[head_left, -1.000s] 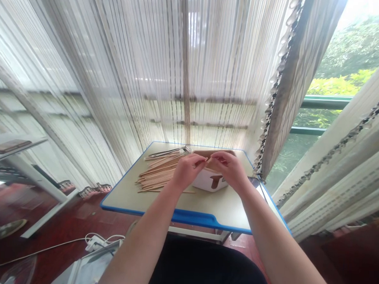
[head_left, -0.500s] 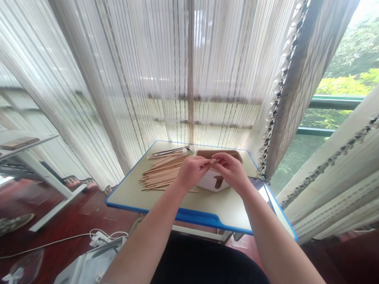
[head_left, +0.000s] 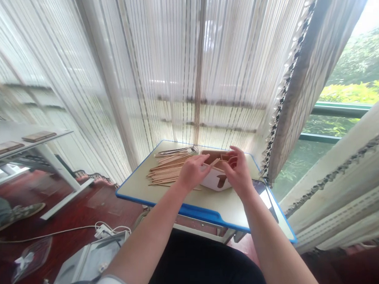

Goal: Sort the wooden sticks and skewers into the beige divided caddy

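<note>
My left hand (head_left: pixel 193 171) pinches a short piece of thin wooden stick (head_left: pixel 215 162), which points up and right over the near rim of a white box. My right hand (head_left: pixel 238 172) is closed at thumb and forefinger on another thin wooden piece (head_left: pixel 222 159); its other fingers are partly raised. The white box (head_left: pixel 211 180) has a brown inside and a brown handle-shaped mark on its front. Both hands are above its near edge, and they hide part of the opening. Left of the box lies a loose pile of long wooden sticks (head_left: pixel 165 171), near my left hand.
Behind the pile lie some metal tools (head_left: pixel 189 150), too small to make out. A dark flat tablet-like device (head_left: pixel 265 196) rests at the right of the blue-edged table (head_left: pixel 187 202). Sheer curtains (head_left: pixel 167 75) hang just beyond. On the floor at left are a power strip (head_left: pixel 104 231) and cable.
My hands, fingertips together before, have drawn apart, with a short wooden piece now showing in each. The view has shifted slightly to the left.
</note>
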Demonstrator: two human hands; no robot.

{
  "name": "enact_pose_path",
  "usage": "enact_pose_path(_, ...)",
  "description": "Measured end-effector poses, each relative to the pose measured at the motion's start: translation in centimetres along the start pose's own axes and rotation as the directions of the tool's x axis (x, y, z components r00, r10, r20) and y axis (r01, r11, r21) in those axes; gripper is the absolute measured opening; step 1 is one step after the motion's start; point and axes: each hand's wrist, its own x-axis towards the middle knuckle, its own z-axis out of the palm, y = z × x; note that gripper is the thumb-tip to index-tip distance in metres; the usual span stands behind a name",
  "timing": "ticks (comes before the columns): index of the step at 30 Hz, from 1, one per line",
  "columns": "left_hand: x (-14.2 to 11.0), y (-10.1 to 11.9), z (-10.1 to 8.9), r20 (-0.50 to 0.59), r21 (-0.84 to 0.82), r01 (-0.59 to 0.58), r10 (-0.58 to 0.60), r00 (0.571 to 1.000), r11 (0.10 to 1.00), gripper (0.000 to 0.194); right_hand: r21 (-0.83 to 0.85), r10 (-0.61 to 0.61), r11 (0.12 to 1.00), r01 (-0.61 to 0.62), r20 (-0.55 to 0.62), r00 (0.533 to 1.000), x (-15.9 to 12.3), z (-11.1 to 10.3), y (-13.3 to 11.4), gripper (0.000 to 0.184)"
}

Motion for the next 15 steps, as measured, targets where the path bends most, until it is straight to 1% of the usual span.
enact_pose_path(2,-1.3,-0.7,-0.9,-0.117,0.031,0.067,-0.063,0.991,0.997,0.026,-0.059,-0.118,0.992,0.109,-0.168,0.979,-1.4,0.2,-1.2,0.047)
enact_pose_path(3,-2.1,-1.4,-1.3,-0.171,0.055,0.107,-0.096,0.981,0.993,0.023,-0.077,-0.184,0.982,0.171,-0.203,0.962,-2.3,0.4,-1.8,0.046)
enact_pose_path(4,-3.0,-2.1,-1.6,-0.207,0.082,0.146,-0.127,0.970,0.986,0.021,-0.084,-0.246,0.969,0.234,-0.193,0.950,-3.3,0.9,-2.3,0.044)
enact_pose_path(5,-4.0,-3.0,-2.0,-0.221,0.113,0.180,-0.152,0.963,0.977,0.019,-0.081,-0.298,0.954,0.290,-0.134,0.945,-4.4,1.7,-2.7,0.040)
enact_pose_path(6,-5.1,-3.9,-2.3,-0.209,0.146,0.213,-0.180,0.961,0.966,0.018,-0.072,-0.331,0.942,0.328,-0.035,0.943,-5.4,2.6,-2.8,0.036)
enact_pose_path(7,-6.1,-4.9,-2.6,-0.181,0.180,0.246,-0.214,0.960,0.953,0.018,-0.070,-0.338,0.937,0.344,0.083,0.938,-6.4,3.7,-2.8,0.033)
enact_pose_path(9,-8.2,-6.5,-3.1,-0.129,0.251,0.300,-0.275,0.953,0.920,0.018,-0.124,-0.276,0.938,0.323,0.295,0.915,-8.2,6.2,-1.9,0.029)
enact_pose_path(10,-9.1,-7.2,-3.3,-0.109,0.285,0.317,-0.298,0.948,0.904,0.018,-0.184,-0.215,0.938,0.294,0.354,0.910,-9.0,7.4,-1.2,0.030)
enact_pose_path(11,-9.8,-7.6,-3.6,-0.094,0.315,0.328,-0.315,0.945,0.890,0.019,-0.259,-0.159,0.926,0.274,0.391,0.906,-9.6,8.5,-0.4,0.031)
enact_pose_path(13,-10.9,-8.1,-3.9,-0.088,0.360,0.342,-0.333,0.939,0.868,0.020,-0.413,-0.044,0.881,0.232,0.417,0.908,-10.5,10.2,1.2,0.036)
enact_pose_path(15,-11.4,-8.1,-4.1,-0.077,0.388,0.340,-0.338,0.938,0.857,0.022,-0.529,0.074,0.830,0.178,0.420,0.905,-10.9,11.0,2.4,0.036)
